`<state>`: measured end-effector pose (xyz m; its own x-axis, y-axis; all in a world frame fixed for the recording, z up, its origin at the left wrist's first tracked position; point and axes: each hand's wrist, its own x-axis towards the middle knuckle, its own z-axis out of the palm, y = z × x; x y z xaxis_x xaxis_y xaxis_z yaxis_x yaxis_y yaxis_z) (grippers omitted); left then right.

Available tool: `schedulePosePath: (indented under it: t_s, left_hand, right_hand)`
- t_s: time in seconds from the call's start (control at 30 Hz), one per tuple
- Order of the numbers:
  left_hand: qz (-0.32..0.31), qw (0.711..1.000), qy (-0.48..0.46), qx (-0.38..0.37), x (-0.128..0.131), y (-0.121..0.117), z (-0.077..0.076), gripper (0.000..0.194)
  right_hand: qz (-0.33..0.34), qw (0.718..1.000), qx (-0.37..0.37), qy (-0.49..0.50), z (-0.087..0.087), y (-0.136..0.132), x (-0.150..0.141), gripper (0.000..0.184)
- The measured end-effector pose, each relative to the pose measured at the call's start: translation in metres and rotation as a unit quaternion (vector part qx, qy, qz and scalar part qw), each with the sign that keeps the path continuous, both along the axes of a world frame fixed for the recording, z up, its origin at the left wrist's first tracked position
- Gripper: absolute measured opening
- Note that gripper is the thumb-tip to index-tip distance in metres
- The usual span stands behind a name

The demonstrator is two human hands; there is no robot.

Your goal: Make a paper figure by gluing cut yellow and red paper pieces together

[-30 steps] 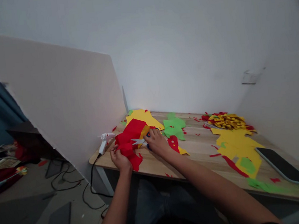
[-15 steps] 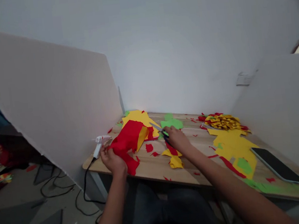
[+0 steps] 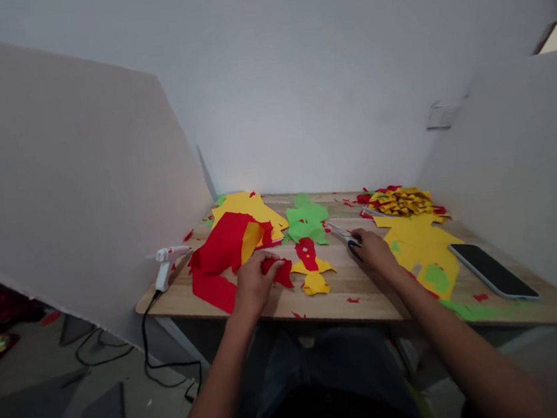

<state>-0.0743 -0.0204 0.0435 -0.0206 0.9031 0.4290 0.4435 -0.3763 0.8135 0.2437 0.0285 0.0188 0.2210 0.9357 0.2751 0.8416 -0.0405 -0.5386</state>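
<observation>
My left hand (image 3: pixel 255 284) is closed on a small red piece (image 3: pixel 282 274) of felt-like sheet, its free edge sticking out to the right of the fingers. A large red sheet (image 3: pixel 222 242) with an irregular cut edge lies beside and behind that hand. My right hand (image 3: pixel 374 250) grips the scissors (image 3: pixel 342 231) by their dark handles, the blades pointing forward and left, low over the table. Between the hands lie a red strip with holes (image 3: pixel 306 254) and a yellow cutout (image 3: pixel 316 282). Green cutouts (image 3: pixel 306 222) lie just beyond them.
A white glue gun (image 3: pixel 163 269) with a black cord stands at the table's left edge. Yellow sheets (image 3: pixel 423 239) and a phone (image 3: pixel 493 270) lie on the right. A pile of folded yellow pieces (image 3: pixel 402 201) sits behind. White partitions (image 3: pixel 76 158) flank the table (image 3: pixel 340 306).
My left hand has left the large red sheet, moved right and now holds a small red piece. My right hand has moved right with the scissors, away from the red sheet.
</observation>
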Motion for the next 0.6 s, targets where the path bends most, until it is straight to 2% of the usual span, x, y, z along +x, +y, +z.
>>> schedulePosePath:
  t_s: [0.07,0.17,0.33,0.47,0.5,0.6]
  left_hand:
    - [0.01,0.996,0.082,0.017,0.002,-0.001,0.003,0.015]
    - [0.024,0.981,0.191,0.004,0.003,-0.003,0.01,0.017]
    - [0.051,0.968,0.235,-0.069,-0.001,-0.001,0.018,0.025]
    - [0.049,0.968,0.235,-0.078,-0.002,0.002,0.014,0.028]
    - [0.048,0.967,0.24,-0.077,-0.001,0.002,0.011,0.028]
    - [0.078,0.968,0.233,-0.056,-0.001,0.0,0.005,0.03]
  right_hand:
    - [-0.005,0.996,0.039,0.074,-0.001,-0.007,-0.002,0.041]
    - [-0.018,0.978,0.089,0.186,-0.001,-0.025,-0.006,0.055]
    - [-0.012,0.929,0.119,0.351,0.009,-0.065,-0.018,0.061]
    - [0.016,0.884,0.103,0.456,0.017,-0.105,-0.043,0.056]
    - [0.026,0.866,0.09,0.491,0.017,-0.115,-0.051,0.055]
    - [0.081,0.751,0.001,0.655,0.016,-0.146,-0.076,0.054]
